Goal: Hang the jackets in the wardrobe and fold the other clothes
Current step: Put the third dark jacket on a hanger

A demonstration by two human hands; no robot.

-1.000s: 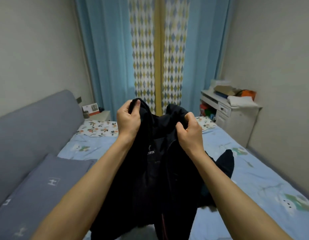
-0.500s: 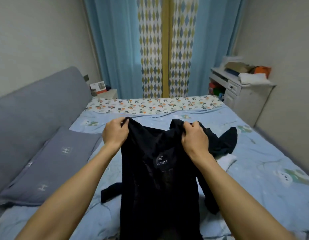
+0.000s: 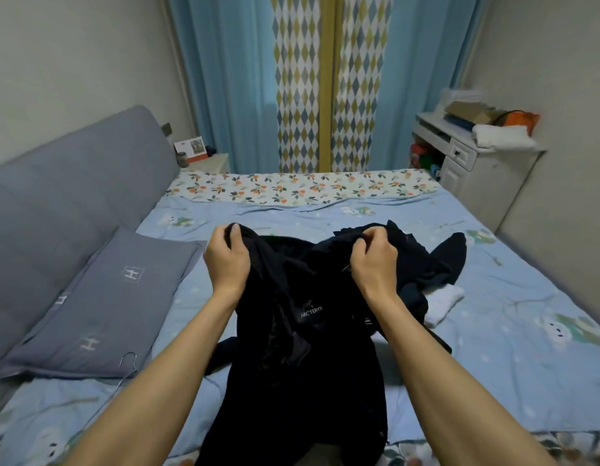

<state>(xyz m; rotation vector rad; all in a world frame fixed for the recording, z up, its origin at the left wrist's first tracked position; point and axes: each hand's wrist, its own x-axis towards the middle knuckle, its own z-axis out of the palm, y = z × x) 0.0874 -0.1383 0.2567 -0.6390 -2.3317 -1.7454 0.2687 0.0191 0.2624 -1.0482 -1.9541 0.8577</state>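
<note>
both hands, left hand [image 3: 227, 260] and right hand [image 3: 376, 264], pinch bunched folds of a limp black jacket [image 3: 305, 351] above the blue printed bed sheet [image 3: 513, 348]. a thin wire hanger [image 3: 128, 364], partly hidden, seems to lie by the grey pillow [image 3: 103, 307].

Left hand [image 3: 227, 260] and right hand [image 3: 376, 264] gripping a black Arc'teryx jacket [image 3: 308, 364] over a blue-sheeted bed [image 3: 510, 364], wire hanger [image 3: 128, 364] beside grey pillow [image 3: 100, 307]

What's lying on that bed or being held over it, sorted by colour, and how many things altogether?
Black: 2, the black jacket gripped by the left hand and right hand, and a dark garment behind it
White: 1, a folded white cloth
Grey: 1, a grey pillow
Metal: 1, a wire hanger
Total: 5
</note>
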